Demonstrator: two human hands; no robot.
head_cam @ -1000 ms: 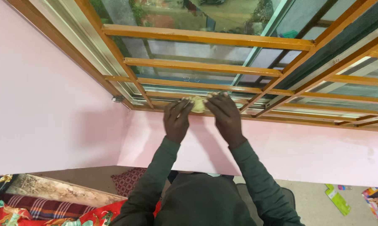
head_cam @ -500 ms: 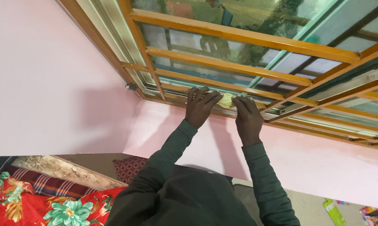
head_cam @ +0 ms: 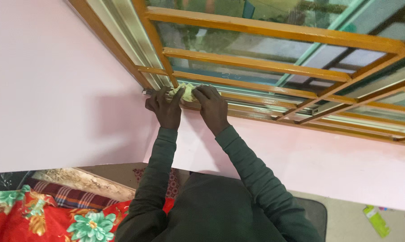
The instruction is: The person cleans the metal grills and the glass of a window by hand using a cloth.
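A small crumpled pale yellow cloth (head_cam: pixel 185 92) is pressed on the bottom track of the window (head_cam: pixel 256 106), near its left corner. My left hand (head_cam: pixel 164 107) grips the cloth's left side and rests against the sill. On the cloth's right side my right hand (head_cam: pixel 213 107) pinches it with the fingertips. Both arms wear dark green sleeves and reach up from below.
Orange wooden grille bars (head_cam: pixel 265 29) cross the glass panes above the hands. A pink wall (head_cam: pixel 54 89) meets the window frame at left and runs below the sill. A red flowered blanket (head_cam: pixel 54 222) lies bottom left; a green packet (head_cam: pixel 376 220) is on the floor at right.
Both hands and the cloth have slid left along the window track, from the middle toward the left corner. The view has also shifted.
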